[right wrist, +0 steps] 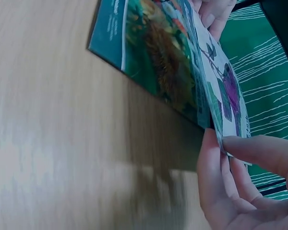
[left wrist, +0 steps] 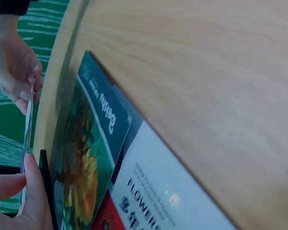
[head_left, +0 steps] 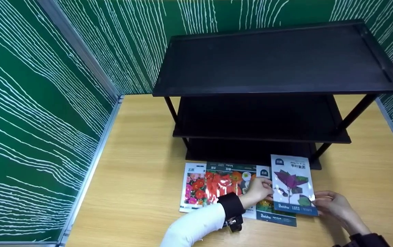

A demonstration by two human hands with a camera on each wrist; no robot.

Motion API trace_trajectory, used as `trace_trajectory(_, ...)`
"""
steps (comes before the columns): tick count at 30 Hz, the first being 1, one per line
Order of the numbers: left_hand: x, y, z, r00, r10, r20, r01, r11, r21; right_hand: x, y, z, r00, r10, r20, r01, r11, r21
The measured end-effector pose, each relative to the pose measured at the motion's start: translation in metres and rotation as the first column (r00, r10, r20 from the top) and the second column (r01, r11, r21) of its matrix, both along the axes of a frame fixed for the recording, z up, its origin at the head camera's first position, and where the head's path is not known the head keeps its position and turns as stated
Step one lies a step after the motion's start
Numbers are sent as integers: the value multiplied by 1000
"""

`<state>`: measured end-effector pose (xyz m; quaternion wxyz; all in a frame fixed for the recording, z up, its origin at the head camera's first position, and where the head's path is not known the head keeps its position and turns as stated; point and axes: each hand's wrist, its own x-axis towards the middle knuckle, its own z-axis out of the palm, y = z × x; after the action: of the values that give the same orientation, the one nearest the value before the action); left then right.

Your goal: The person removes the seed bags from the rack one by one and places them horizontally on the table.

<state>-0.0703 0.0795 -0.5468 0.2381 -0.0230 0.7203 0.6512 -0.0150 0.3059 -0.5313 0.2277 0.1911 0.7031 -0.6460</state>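
Both hands hold a white seed packet printed with a purple-leaved plant, raised in front of the shelf. Its left edge is pinched by my left hand, and my right hand grips the lower right edge. The right wrist view shows the right thumb on the printed face of the packet and fingers behind. Beneath lies a packet with yellow-orange flowers and a dark green bottom band, partly covered. Farther left are overlapping packets with red flowers and pink flowers.
A black three-tier shelf stands behind the packets, its lowest tier close to their top edges. Green walls with white streaks enclose the wooden table at the left, back and right.
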Motion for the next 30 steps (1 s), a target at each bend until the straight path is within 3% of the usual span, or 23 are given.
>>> trace_trajectory(6, 5, 4, -6, 1000, 14, 25, -14, 1000, -18, 3, 1, -3, 999, 52, -9, -50, 991, 126)
trace_trajectory(12, 11, 7, -10, 998, 45, 53, -42, 997, -59, 6, 1, -7, 998, 64, 14, -66, 982, 178)
trace_trajectory(17, 14, 9, -11, 996, 61, 72, -57, 997, -53, 7, 2, -11, 997, 78, 16, -80, 979, 186)
trace_trajectory(30, 19, 10, -15, 997, 9, 72, -8, 1000, -25, 10, 6, -12, 992, 99, 75, -112, 976, 189)
